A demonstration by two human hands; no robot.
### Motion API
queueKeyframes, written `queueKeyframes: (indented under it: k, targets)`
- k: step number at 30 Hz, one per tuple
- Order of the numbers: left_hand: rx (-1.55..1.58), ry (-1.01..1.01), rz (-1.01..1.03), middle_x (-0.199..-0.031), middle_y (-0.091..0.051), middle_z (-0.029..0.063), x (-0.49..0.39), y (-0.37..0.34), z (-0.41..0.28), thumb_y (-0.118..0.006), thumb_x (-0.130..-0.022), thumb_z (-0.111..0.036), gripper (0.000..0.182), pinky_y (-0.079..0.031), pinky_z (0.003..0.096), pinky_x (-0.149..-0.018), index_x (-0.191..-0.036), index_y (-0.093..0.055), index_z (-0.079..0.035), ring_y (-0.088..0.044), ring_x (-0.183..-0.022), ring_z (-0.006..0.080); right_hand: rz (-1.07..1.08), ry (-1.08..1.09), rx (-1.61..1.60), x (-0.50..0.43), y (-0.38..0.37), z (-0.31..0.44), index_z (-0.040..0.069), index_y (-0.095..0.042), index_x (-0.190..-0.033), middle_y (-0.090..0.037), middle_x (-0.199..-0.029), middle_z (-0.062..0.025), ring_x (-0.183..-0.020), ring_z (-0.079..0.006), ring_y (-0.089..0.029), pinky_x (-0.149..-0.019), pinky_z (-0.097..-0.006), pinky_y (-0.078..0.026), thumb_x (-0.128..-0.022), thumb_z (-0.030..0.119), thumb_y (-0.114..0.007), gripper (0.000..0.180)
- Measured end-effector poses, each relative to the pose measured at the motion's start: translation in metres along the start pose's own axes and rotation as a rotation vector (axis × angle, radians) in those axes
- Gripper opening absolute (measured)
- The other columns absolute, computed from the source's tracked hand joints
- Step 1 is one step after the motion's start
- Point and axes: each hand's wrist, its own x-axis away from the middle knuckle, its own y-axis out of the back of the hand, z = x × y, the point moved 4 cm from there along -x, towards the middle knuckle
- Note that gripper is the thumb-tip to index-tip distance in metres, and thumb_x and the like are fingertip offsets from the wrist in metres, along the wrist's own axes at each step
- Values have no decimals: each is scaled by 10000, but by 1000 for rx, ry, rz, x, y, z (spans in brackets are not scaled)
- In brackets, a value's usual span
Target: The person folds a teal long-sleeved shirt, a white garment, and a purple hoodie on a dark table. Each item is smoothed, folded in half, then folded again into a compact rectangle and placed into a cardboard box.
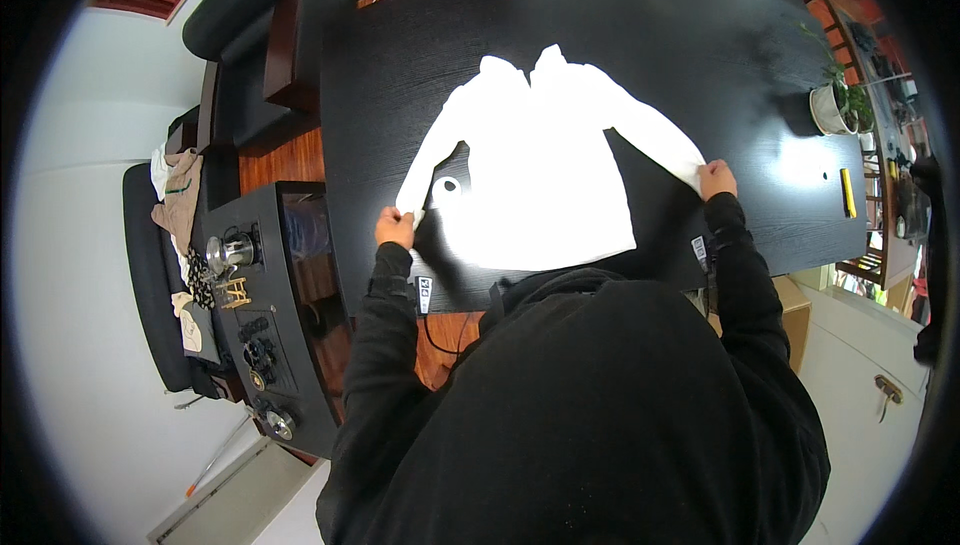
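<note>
A white long-sleeved garment point(544, 170) with a collar lies spread on the black wooden table point(405, 42), its collar on the far side and its hem towards me. Both sleeves slant outward and down. The end of the left sleeve is pinched in my left hand point(394, 228), near the table's front left. Out to the right, my right hand point(719, 179) grips the other sleeve's cuff, fingers closed on the fabric. A white ring-shaped object point(448, 189) with a dark centre sits beside the garment's left edge, under the sleeve. Bright light washes out the cloth's details.
White socket strips point(424, 294) lie at the table's near edge. A potted plant point(831, 110) and a yellow object point(848, 192) stand or lie at the right. To the left are a black armchair point(255, 72) and a side table with a metal kettle point(231, 251).
</note>
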Motion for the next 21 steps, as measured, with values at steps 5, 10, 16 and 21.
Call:
queueKeyframes:
  k: [5,10,16,21]
  targets:
    - [724,195,18,-803,-626,65,-41,27,36,-562,-723,51,186,-481,295,-683,-881,-584,-46,-597,-698,177,19,-156,-492,-30,12,-29,32,-633,-842,-648,-762,-94,-703,-254,-632,-656,-380,-515,-767,191,-653,177]
    - [355,235,313,-911,-658,112,-50,31,22,-541,-769,-40,251,-485,300,-700,-1000,-596,44,-628,-728,207,630,-223,-188,-18,25,-19,92,-624,-1017,-605,-789,-47,-598,-185,-569,-452,-319,-491,-752,197,-707,296]
    - [832,552,334,-952,-601,187,-30,24,-5,-495,-816,-80,352,-518,357,-644,-1143,-505,52,-612,-689,272,387,-341,-587,-25,32,-33,55,-562,-1069,-614,-878,-102,-712,-232,-622,-511,-374,-523,-751,148,-666,347]
    - [854,529,471,-873,-571,131,-17,31,-23,-540,-792,-43,359,-493,317,-504,-1133,-438,7,-583,-615,219,218,-224,-991,-11,65,29,31,-541,-1059,-623,-927,-101,-824,-211,-643,-637,-349,-540,-796,90,-596,275]
